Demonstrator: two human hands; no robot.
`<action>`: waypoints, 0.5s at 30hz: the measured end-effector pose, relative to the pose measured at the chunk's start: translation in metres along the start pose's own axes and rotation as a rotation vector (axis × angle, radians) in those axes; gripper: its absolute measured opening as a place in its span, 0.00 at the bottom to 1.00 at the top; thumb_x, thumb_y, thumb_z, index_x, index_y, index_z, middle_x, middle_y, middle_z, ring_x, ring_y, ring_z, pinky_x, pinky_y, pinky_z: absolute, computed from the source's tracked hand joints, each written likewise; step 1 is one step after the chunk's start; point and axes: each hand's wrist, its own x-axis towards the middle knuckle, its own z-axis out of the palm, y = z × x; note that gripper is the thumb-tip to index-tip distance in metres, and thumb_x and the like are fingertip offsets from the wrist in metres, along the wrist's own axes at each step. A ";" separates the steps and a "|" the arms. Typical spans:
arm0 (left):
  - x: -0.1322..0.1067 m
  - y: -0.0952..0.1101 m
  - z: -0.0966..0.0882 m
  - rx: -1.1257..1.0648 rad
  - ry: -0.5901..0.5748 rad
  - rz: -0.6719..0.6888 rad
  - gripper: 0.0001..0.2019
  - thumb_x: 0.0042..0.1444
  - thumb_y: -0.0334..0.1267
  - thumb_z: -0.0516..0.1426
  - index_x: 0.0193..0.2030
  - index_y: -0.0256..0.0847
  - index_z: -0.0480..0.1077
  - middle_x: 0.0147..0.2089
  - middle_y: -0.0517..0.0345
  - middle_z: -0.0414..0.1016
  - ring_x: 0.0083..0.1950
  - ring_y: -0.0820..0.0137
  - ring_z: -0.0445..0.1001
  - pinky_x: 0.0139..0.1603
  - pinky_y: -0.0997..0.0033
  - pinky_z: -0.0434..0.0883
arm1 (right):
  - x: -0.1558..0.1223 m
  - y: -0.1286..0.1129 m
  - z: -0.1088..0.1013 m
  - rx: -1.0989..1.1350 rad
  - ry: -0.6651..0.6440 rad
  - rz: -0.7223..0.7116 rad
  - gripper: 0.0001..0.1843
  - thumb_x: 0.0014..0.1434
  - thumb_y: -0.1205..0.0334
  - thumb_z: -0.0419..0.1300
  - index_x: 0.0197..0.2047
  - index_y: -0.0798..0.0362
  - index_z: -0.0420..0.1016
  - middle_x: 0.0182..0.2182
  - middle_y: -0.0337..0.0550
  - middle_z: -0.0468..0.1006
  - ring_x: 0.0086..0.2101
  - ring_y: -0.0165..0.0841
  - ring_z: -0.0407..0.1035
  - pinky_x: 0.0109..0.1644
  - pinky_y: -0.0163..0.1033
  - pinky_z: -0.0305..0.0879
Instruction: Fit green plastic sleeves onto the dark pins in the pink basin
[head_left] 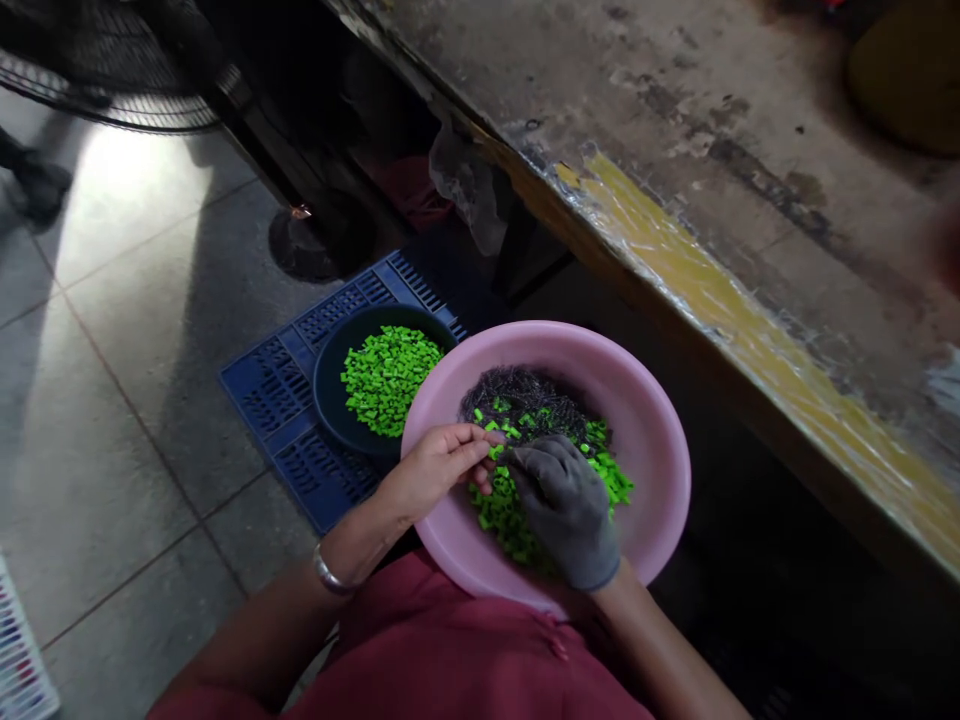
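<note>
The pink basin (661, 450) rested on the person's lap, beside the worktop (712, 150). It held green pieces (501, 512) and a dark tangled pile (525, 388). The bare left hand (439, 468) had its fingers pressed together, pinching green pieces. The gloved right hand (566, 505) lay on the heap with fingers curled; its grip could not be told. A dark bowl (328, 395) stood on a blue crate (266, 392).
</note>
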 end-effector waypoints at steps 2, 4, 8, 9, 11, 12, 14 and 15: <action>0.003 0.003 0.001 0.022 -0.007 -0.012 0.14 0.56 0.45 0.59 0.43 0.36 0.69 0.27 0.63 0.69 0.26 0.76 0.71 0.30 0.74 0.69 | -0.001 0.002 0.000 -0.026 0.012 -0.005 0.05 0.63 0.68 0.55 0.38 0.54 0.73 0.32 0.44 0.77 0.34 0.34 0.67 0.38 0.40 0.67; 0.006 0.005 0.002 0.033 -0.008 -0.024 0.14 0.55 0.45 0.59 0.42 0.36 0.68 0.26 0.63 0.69 0.25 0.76 0.71 0.29 0.74 0.68 | -0.003 0.003 0.000 -0.058 -0.012 -0.021 0.06 0.62 0.69 0.54 0.39 0.55 0.73 0.32 0.46 0.77 0.34 0.36 0.67 0.40 0.41 0.66; 0.007 0.009 0.004 0.057 0.003 -0.055 0.13 0.54 0.45 0.60 0.37 0.36 0.68 0.24 0.64 0.68 0.23 0.76 0.69 0.27 0.74 0.68 | -0.005 0.000 -0.001 -0.182 -0.114 -0.043 0.09 0.61 0.70 0.53 0.41 0.57 0.74 0.34 0.49 0.77 0.36 0.39 0.66 0.42 0.43 0.65; 0.007 0.009 0.004 0.065 0.007 -0.061 0.13 0.54 0.45 0.60 0.36 0.36 0.68 0.24 0.64 0.68 0.23 0.76 0.69 0.26 0.73 0.68 | -0.005 -0.001 -0.001 -0.219 -0.130 -0.042 0.09 0.60 0.70 0.54 0.41 0.57 0.74 0.34 0.49 0.77 0.37 0.40 0.65 0.42 0.43 0.64; 0.006 0.010 0.005 0.077 0.020 -0.060 0.13 0.53 0.45 0.60 0.36 0.36 0.68 0.23 0.64 0.68 0.22 0.76 0.70 0.26 0.73 0.68 | -0.005 -0.004 0.000 -0.272 -0.149 -0.031 0.09 0.60 0.70 0.54 0.39 0.55 0.75 0.33 0.48 0.77 0.37 0.40 0.65 0.42 0.43 0.63; 0.006 0.011 0.006 0.089 0.029 -0.052 0.12 0.53 0.44 0.60 0.35 0.36 0.68 0.23 0.64 0.68 0.22 0.75 0.70 0.26 0.74 0.68 | -0.004 -0.004 0.001 -0.282 -0.154 -0.022 0.08 0.60 0.70 0.54 0.38 0.55 0.75 0.32 0.47 0.77 0.36 0.39 0.65 0.42 0.42 0.63; 0.005 0.012 0.009 0.123 0.055 -0.019 0.10 0.53 0.42 0.59 0.35 0.35 0.68 0.22 0.64 0.69 0.23 0.74 0.72 0.26 0.74 0.68 | -0.003 -0.004 0.004 -0.274 -0.146 -0.004 0.08 0.61 0.69 0.53 0.35 0.55 0.74 0.30 0.46 0.76 0.34 0.38 0.65 0.40 0.41 0.62; 0.005 0.012 0.010 0.145 0.072 0.006 0.09 0.53 0.40 0.59 0.35 0.35 0.68 0.22 0.64 0.69 0.23 0.74 0.72 0.26 0.75 0.68 | -0.003 -0.003 0.005 -0.261 -0.129 0.001 0.09 0.61 0.69 0.53 0.34 0.55 0.74 0.28 0.46 0.76 0.32 0.38 0.65 0.39 0.41 0.61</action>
